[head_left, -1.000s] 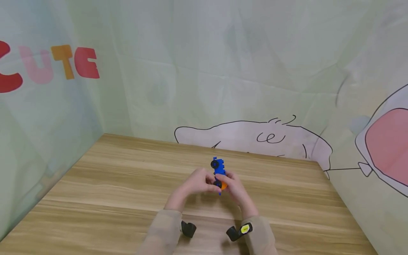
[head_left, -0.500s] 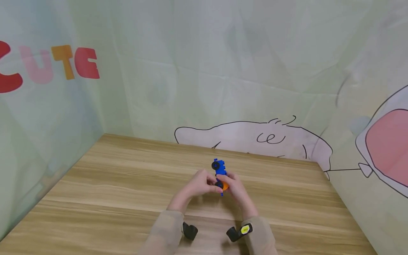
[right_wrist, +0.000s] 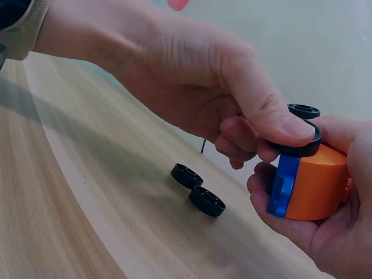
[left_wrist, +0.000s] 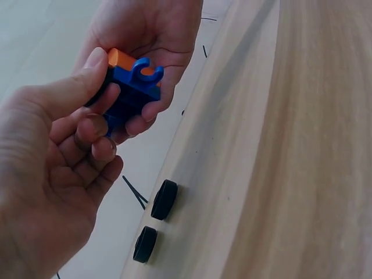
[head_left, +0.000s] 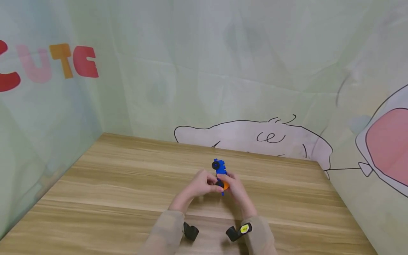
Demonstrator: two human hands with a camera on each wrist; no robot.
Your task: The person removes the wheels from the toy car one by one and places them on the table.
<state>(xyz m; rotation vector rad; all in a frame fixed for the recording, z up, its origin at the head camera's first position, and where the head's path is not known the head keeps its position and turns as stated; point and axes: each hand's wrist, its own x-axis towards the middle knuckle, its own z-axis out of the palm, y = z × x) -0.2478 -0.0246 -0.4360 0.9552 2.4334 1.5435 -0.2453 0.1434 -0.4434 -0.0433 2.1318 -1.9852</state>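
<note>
My right hand (head_left: 236, 186) holds a small toy vehicle (head_left: 220, 169) just above the table, fingers around its body. The toy has a blue chassis (right_wrist: 285, 185), a rounded orange block (right_wrist: 322, 183) and a blue hook (left_wrist: 145, 70) at one end. With thumb and fingertips, my left hand (head_left: 200, 183) grips a black wheel (right_wrist: 308, 145) at the chassis's side, thumb pressed on its face. Another black wheel (head_left: 215, 165) sits farther along the same side. The toy's opposite side is hidden.
Two loose black wheels, one (right_wrist: 187, 175) close beside another (right_wrist: 207, 201), lie on the wooden table (head_left: 121, 184) below the hands. The hands hide them in the head view. Printed cloth walls (head_left: 204, 71) stand along the table's back and sides.
The toy and my left hand have shifted slightly right and a little nearer. My left thumb stays at the same wheel, and my right hand keeps its hold.
</note>
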